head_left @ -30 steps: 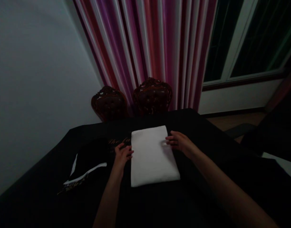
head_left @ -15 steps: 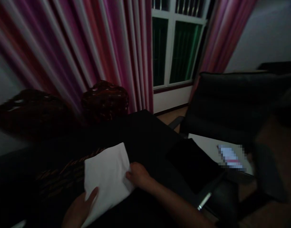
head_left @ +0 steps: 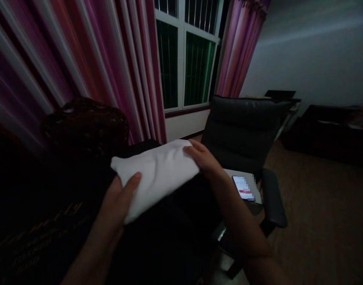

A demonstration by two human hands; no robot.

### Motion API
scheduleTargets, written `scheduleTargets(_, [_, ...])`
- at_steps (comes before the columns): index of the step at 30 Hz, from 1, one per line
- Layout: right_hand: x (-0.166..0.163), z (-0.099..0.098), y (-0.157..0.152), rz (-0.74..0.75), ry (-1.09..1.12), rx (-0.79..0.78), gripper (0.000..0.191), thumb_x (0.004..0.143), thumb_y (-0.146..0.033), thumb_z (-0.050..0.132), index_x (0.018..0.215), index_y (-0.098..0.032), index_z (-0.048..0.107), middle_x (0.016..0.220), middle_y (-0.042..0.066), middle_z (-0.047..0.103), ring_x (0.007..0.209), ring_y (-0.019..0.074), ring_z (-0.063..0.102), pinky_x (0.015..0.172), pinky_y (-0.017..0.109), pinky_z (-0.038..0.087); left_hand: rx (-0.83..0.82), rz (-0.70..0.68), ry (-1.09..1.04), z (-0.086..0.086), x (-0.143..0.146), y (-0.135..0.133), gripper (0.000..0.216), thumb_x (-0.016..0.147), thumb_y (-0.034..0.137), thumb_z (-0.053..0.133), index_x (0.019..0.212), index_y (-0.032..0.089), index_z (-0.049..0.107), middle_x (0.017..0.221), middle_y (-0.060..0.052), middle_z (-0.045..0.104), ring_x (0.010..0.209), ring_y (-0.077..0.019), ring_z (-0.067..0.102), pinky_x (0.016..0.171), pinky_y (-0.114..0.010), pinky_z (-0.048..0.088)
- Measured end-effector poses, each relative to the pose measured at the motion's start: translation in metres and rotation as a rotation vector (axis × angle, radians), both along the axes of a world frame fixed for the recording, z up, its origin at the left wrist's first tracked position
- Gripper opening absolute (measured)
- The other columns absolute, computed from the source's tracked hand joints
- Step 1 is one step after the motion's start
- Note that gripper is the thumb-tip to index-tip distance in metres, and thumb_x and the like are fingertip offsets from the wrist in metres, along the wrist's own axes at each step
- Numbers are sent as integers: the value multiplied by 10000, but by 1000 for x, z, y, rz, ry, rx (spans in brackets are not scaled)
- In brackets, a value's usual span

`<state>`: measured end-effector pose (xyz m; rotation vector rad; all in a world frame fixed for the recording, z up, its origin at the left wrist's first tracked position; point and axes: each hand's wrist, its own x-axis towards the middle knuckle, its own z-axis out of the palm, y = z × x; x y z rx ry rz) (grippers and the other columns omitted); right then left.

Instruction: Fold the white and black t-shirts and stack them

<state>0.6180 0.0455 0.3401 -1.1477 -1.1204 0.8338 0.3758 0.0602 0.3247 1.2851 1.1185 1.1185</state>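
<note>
Between my two hands is a folded white cloth point(head_left: 160, 170), held up in front of me above the dark table. My left hand point(head_left: 119, 198) grips its left end, with the thumb lying on top and the other fingers hidden underneath. At the far right corner, my right hand point(head_left: 203, 158) pinches the cloth between thumb and fingers. The cloth looks soft and slightly creased, and it tilts up towards the right. What kind of cloth item it is cannot be made out.
A black office chair point(head_left: 241, 130) stands to the right, with a lit phone point(head_left: 243, 188) on a white item on its seat. A carved wooden chair point(head_left: 86, 122) is at the left, before striped curtains point(head_left: 110, 59). Gold lettering shows on the dark cover point(head_left: 36, 233).
The white cloth has been lifted from the table and now hangs between both hands, further right. My view has turned to the right, showing more of the office chair and floor.
</note>
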Motion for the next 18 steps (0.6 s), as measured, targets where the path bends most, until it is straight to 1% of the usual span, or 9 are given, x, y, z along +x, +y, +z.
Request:
scheduleTargets(1, [22, -1, -16, -51, -31, -5, 282, 740, -381, 632, 936, -185, 578, 728, -30, 571, 571, 102, 488, 469, 178, 342, -8, -71, -59, -4, 19, -9, 670, 766, 532, 666, 1303, 165, 508, 1146, -115, 677, 1018, -262, 655, 921, -400, 522])
scheduleTargets(3, [64, -21, -50, -187, -128, -57, 286, 753, -399, 640, 948, -194, 600, 800, -10, 608, 653, 132, 543, 533, 200, 405, -40, -223, -129, -32, 53, -28, 704, 788, 519, 654, 1362, 172, 439, 1256, -130, 621, 1114, -260, 610, 990, -395, 474])
scheduleTargets(6, [109, -87, -90, -331, -380, -271, 304, 792, -425, 590, 1002, -211, 633, 958, 49, 660, 820, 213, 609, 680, 288, 492, -139, -404, -100, -109, 95, -51, 780, 770, 445, 687, 1412, 151, 354, 1383, -159, 516, 1263, -267, 499, 1083, -378, 379])
scheduleTargets(8, [123, -137, -106, -373, -615, -449, 302, 804, -360, 535, 1039, -198, 634, 1075, 84, 653, 984, 239, 604, 848, 318, 479, -241, -472, 7, -163, 113, -59, 884, 717, 359, 731, 1435, 92, 288, 1434, -199, 443, 1329, -271, 423, 1119, -351, 323])
scheduleTargets(10, [125, -175, -115, -386, -742, -599, 296, 829, -325, 477, 1035, -164, 616, 1034, 123, 659, 969, 252, 612, 868, 351, 471, -278, -485, 60, -201, 122, -62, 958, 696, 291, 725, 1463, 66, 197, 1486, -206, 361, 1374, -255, 358, 1129, -313, 294])
scheduleTargets(13, [116, -198, -120, -399, -893, -777, 335, 902, -344, 383, 1068, -126, 576, 927, 148, 663, 879, 290, 626, 832, 446, 475, -268, -508, 53, -219, 120, -62, 944, 703, 275, 682, 1464, 49, 171, 1493, -202, 343, 1376, -242, 353, 1114, -275, 302])
scheduleTargets(15, [106, -195, -118, -540, -1131, -806, 380, 918, -364, 373, 1152, -123, 550, 1095, 180, 629, 1061, 347, 567, 918, 555, 407, -249, -557, 40, -213, 113, -63, 872, 717, 289, 658, 1435, 36, 233, 1453, -205, 398, 1343, -250, 394, 1096, -278, 327])
scheduleTargets(17, [91, -188, -110, -685, -1335, -713, 461, 924, -416, 389, 1290, -157, 497, 1364, 173, 477, 1292, 388, 373, 1007, 641, 279, -230, -597, 55, -205, 106, -66, 811, 729, 280, 642, 1410, 41, 273, 1421, -198, 436, 1318, -256, 418, 1089, -295, 339])
scheduleTargets(18, [82, -186, -104, -693, -1374, -661, 519, 927, -467, 389, 1364, -193, 449, 1455, 145, 382, 1351, 390, 279, 1028, 653, 241, -231, -611, 68, -202, 105, -69, 792, 735, 266, 632, 1406, 49, 273, 1413, -193, 445, 1310, -253, 426, 1090, -304, 339])
